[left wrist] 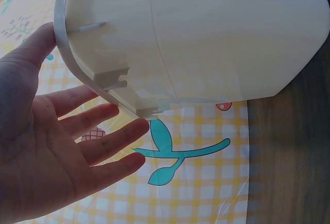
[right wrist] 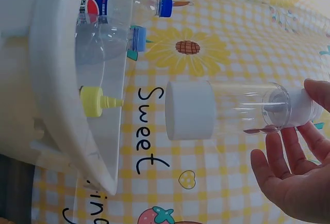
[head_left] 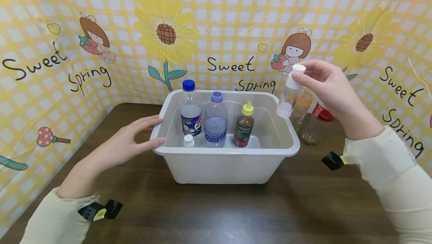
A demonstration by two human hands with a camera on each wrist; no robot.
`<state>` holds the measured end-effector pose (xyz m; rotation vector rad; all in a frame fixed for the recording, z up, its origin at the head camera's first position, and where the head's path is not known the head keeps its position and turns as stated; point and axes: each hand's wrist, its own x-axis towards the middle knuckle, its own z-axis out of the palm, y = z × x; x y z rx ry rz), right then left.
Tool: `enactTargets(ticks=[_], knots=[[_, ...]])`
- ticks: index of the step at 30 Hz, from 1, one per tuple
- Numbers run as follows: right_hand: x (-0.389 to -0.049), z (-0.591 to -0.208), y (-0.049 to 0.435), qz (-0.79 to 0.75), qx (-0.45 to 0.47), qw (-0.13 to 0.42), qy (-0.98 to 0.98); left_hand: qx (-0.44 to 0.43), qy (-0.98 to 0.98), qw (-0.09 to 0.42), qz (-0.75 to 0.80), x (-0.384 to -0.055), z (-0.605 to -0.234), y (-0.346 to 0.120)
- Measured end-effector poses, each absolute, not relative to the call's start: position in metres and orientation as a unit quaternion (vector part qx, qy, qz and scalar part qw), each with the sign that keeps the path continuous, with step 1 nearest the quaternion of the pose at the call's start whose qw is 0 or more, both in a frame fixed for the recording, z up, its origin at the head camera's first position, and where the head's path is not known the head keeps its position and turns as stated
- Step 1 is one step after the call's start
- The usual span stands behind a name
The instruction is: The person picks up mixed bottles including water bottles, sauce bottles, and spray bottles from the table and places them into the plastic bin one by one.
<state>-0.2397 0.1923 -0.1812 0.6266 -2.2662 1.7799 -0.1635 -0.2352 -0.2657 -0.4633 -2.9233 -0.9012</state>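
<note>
My right hand (head_left: 325,83) pinches a clear bottle (head_left: 289,93) by its white top, above the right rim of a white plastic tub (head_left: 222,167). In the right wrist view, that bottle (right wrist: 242,108) has a wide white base and looks empty. My left hand (head_left: 125,139) touches the tub's left rim with thumb and fingertips, fingers loosely extended. Inside the tub stand a Pepsi bottle (head_left: 191,118) with a blue cap, a clear bottle with a light-blue cap (head_left: 217,97), and a sauce bottle (head_left: 243,129) with a yellow nozzle. Only the white cap (head_left: 189,140) of another container shows behind the front rim.
Right of the tub stand a bottle with orange tint (head_left: 303,105) and a red-labelled bottle (head_left: 315,126), both partly hidden. The tub sits on a dark wooden table (head_left: 209,214). A yellow checked cloth (head_left: 216,30) hangs behind and at the sides.
</note>
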Motion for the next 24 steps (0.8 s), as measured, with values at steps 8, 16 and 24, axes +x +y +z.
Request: enactTargets(ticks=[8, 16, 24], knots=[[-0.245, -0.171, 0.177, 0.561, 0.213, 0.062, -0.798, -0.153, -0.944, 0.028, -0.291, -0.164, -0.266, -0.235], [-0.257, -0.169, 0.167, 0.515, 0.224, 0.023, -0.827, -0.152, -0.943, 0.024, -0.294, -0.165, -0.266, -0.236], [-0.275, -0.170, 0.157, 0.475, 0.242, -0.031, -0.845, -0.150, -0.944, 0.023, -0.294, -0.165, -0.266, -0.235]])
